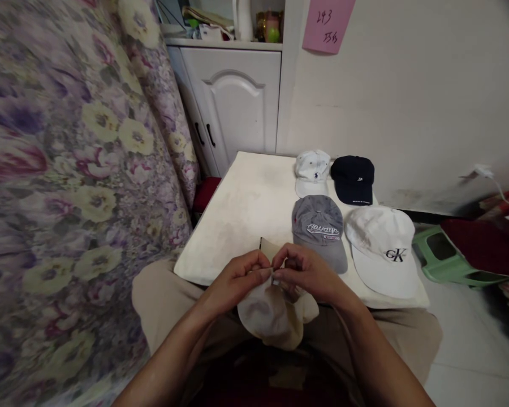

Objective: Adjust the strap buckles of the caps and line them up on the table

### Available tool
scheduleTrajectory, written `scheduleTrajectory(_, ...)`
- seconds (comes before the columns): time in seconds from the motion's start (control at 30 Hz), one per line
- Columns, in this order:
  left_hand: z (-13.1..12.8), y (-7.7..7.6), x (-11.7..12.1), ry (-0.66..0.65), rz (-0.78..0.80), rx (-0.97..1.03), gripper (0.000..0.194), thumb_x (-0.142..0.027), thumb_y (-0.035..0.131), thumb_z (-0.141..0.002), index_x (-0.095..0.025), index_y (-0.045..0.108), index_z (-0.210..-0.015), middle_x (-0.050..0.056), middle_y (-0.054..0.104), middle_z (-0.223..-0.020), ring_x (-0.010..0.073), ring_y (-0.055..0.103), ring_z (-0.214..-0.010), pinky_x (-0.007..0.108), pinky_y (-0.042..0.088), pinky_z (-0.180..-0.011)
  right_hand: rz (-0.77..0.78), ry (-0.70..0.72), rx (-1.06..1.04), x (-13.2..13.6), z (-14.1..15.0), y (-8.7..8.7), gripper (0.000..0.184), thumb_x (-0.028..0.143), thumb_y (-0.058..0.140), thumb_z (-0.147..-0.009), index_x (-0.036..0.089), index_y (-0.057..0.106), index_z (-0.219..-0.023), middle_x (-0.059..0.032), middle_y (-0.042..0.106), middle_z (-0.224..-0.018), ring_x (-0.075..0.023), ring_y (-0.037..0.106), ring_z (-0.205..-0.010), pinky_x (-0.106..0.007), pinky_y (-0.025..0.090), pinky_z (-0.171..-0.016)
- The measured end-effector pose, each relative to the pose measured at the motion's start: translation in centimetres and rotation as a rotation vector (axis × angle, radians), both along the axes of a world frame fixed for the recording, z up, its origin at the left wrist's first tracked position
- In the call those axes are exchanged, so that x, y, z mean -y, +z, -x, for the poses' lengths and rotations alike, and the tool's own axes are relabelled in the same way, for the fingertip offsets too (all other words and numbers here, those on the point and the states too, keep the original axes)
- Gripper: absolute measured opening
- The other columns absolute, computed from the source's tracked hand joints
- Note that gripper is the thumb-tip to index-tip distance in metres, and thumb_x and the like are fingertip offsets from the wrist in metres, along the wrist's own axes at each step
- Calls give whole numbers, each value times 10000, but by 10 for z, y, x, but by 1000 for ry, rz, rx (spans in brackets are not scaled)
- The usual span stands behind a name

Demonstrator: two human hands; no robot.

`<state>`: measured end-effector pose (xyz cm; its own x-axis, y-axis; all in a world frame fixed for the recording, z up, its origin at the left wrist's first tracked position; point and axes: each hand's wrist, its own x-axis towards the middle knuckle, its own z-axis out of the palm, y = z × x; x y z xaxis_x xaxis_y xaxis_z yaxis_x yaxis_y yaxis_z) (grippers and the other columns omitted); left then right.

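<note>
A beige cap (271, 319) hangs over my lap at the near edge of the table, crown toward me. My left hand (241, 280) pinches its upper edge between thumb and fingers. Close beside it, my right hand (305, 272) is closed on the same edge, the fingertips of both hands almost touching. What small part lies between the fingertips is too hidden to make out. Just beyond the right hand rests a grey cap (318, 226) with white lettering. A large white cap (382, 249) with dark letters lies to its right.
At the table's (246, 198) far right sit a small white cap (313, 172) and a navy cap (353, 178). A flowered curtain (89, 169) hangs on the left, a white cabinet (237, 102) stands behind, and a green stool (445, 260) is at the right.
</note>
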<state>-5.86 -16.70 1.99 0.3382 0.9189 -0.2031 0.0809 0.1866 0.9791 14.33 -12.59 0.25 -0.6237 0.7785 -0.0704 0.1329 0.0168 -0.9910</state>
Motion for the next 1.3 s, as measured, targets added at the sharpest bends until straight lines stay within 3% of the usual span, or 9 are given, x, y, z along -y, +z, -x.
scheduleTrajectory(0.07,2,-1,-1,18,22,48,261,-418,654,-844,-174,564,-817,-36,506,-684,116,419,-604,229,297,-560,-135,-50,32,-3,-1,2,163,278,747,-811,227,668,-944,47,578,-655,-129,550,-611,-246,442,-563)
scheduleTrajectory(0.13,3,-1,-1,28,41,98,248,-397,670,-831,-171,570,-813,-27,529,-711,118,444,-627,229,319,-581,-251,-50,-4,-6,-1,4,167,265,778,-779,235,699,-923,5,656,-839,-165,606,-821,-298,488,-742)
scheduleTrajectory(0.2,4,-1,-1,36,56,139,239,-377,683,-822,-166,573,-803,-25,538,-717,110,444,-627,221,319,-581,-215,4,-103,-9,-1,2,142,269,765,-794,231,700,-914,-18,683,-984,-184,616,-949,-333,480,-853)
scheduleTrajectory(0.33,4,0,-1,64,103,203,245,-373,702,-814,-165,571,-812,-35,538,-695,86,402,-569,201,285,-531,112,89,-270,-10,2,-10,200,310,767,-806,209,666,-946,7,673,-839,-136,626,-737,-266,481,-676)
scheduleTrajectory(0.43,6,-1,-2,64,109,209,254,-376,712,-815,-161,577,-819,-40,535,-693,80,402,-560,194,284,-521,195,98,-328,-11,4,-14,218,312,787,-793,193,660,-924,15,657,-800,-112,601,-673,-238,459,-628)
scheduleTrajectory(0.77,11,0,-9,74,66,159,225,-353,698,-838,-151,602,-821,-44,528,-692,75,401,-583,187,278,-531,62,103,-238,-15,13,1,129,231,695,-807,196,617,-904,20,612,-778,-123,551,-685,-249,417,-619)
scheduleTrajectory(1.17,4,7,-14,83,-57,24,210,-336,671,-840,-152,591,-777,-48,491,-676,88,372,-604,203,262,-547,-136,2,-82,-10,14,4,144,91,564,-787,206,561,-873,38,542,-758,-125,483,-693,-252,356,-603)
scheduleTrajectory(1.3,1,11,-14,79,-52,16,217,-347,682,-826,-154,600,-771,-44,500,-678,94,381,-612,203,273,-545,-23,21,-168,-12,10,2,111,124,597,-783,197,569,-861,44,513,-729,-116,452,-659,-247,332,-587)
